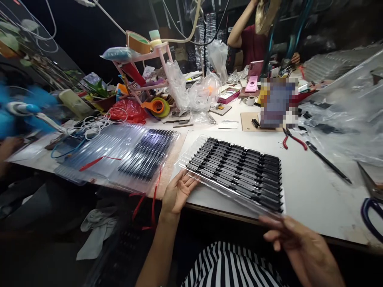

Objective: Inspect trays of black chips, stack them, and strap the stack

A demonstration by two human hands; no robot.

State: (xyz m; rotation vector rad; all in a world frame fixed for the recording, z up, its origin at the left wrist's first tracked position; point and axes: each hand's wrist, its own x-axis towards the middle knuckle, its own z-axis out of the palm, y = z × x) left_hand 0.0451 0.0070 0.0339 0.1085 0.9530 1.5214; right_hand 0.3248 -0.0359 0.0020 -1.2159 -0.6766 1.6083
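A clear plastic tray [233,189] holds rows of black slotted plastic strips [239,167] at the front of the white table. My left hand [179,191], palm up, holds the tray's near left corner, with fingertips reaching under its edge. At the near right corner, my right hand [308,243] pinches the rim between thumb and fingers; it is somewhat blurred. To the left lie more clear ribbed trays [110,147], partly overlapping, with dark strips [146,153] showing in one of them. A red ribbon [91,163] rests across these trays.
Red-handled pliers [295,139], a black pen [327,161] and dark-handled scissors [372,215] lie on the right. Behind are a tape dispenser [157,107], plastic bags [191,93], a pink phone stand [251,83] and a pink rack [143,59]. A blue fan [26,107] spins at left. Another person [254,44] sits opposite.
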